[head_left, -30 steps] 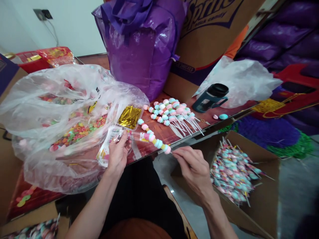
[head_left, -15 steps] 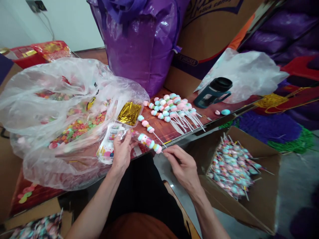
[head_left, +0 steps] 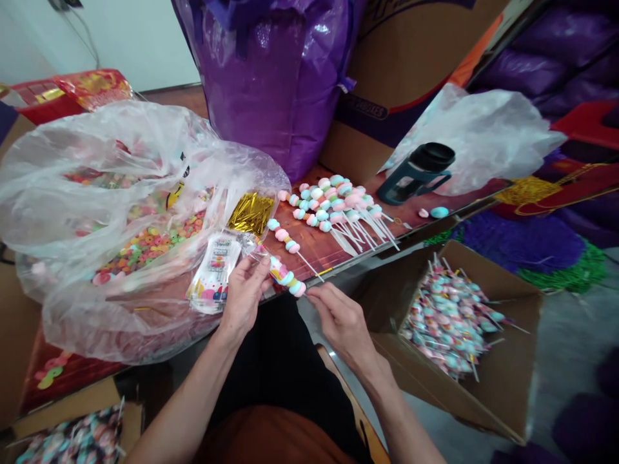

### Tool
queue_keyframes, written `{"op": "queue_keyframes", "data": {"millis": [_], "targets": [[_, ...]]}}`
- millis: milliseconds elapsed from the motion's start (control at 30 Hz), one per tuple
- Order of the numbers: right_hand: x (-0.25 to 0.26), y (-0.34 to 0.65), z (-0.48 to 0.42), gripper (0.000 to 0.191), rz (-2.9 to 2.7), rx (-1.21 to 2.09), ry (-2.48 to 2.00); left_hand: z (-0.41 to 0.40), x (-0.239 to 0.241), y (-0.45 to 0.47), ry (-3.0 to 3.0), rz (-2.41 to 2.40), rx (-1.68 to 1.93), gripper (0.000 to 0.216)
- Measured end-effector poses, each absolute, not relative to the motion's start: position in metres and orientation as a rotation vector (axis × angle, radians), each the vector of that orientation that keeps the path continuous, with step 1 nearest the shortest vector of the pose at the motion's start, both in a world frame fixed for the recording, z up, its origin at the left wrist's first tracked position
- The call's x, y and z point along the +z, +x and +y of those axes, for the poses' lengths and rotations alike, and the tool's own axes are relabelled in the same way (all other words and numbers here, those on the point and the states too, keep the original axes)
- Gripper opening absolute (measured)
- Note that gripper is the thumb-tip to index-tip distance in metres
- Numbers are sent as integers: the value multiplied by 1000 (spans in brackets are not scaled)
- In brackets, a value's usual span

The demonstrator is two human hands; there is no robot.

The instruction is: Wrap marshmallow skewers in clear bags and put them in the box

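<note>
The right hand (head_left: 341,319) pinches the near end of a pink-and-blue candy skewer (head_left: 293,282), hiding its stick. The left hand (head_left: 245,293) pinches a clear plastic wrapper (head_left: 275,269) around the far end, by the red-brown table (head_left: 316,250). Sleeving seems in hand, calling for a steady push; the wrapper's mouth is indistinct.

At the back of the counter (head_left: 314,247), a bulging purple bag (head_left: 275,84) beside a large cardboard box (head_left: 416,61); farther right, a dark mug (head_left: 405,182) near crumpled white plastic (head_left: 500,138); at far left, a red basket (head_left: 53,114).
</note>
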State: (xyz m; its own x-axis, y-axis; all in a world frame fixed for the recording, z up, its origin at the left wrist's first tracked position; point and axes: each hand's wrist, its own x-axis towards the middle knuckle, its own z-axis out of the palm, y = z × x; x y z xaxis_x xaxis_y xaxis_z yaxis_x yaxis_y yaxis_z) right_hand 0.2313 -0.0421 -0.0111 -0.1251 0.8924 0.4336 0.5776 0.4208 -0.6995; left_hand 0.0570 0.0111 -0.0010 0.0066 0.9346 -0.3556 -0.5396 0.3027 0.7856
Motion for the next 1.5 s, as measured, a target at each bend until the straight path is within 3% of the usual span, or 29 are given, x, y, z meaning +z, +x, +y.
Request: {"op": "queue_keyframes", "data": {"millis": [367,767,1100,1500], "targets": [[-12,216,-56,19,-1418,877,-1511,5,-11,68,359,834,1371,36],[-12,207,-45,18,-1656,550,-1377,3,-9,63,480,878,1216,43],[-11,200,-51,19,-1700,555,-1353,3,-6,67,371,826,1305,39],[-17,180,-38,19,-1474,523,-1400,-4,-7,74,506,803,1137,32]]}}
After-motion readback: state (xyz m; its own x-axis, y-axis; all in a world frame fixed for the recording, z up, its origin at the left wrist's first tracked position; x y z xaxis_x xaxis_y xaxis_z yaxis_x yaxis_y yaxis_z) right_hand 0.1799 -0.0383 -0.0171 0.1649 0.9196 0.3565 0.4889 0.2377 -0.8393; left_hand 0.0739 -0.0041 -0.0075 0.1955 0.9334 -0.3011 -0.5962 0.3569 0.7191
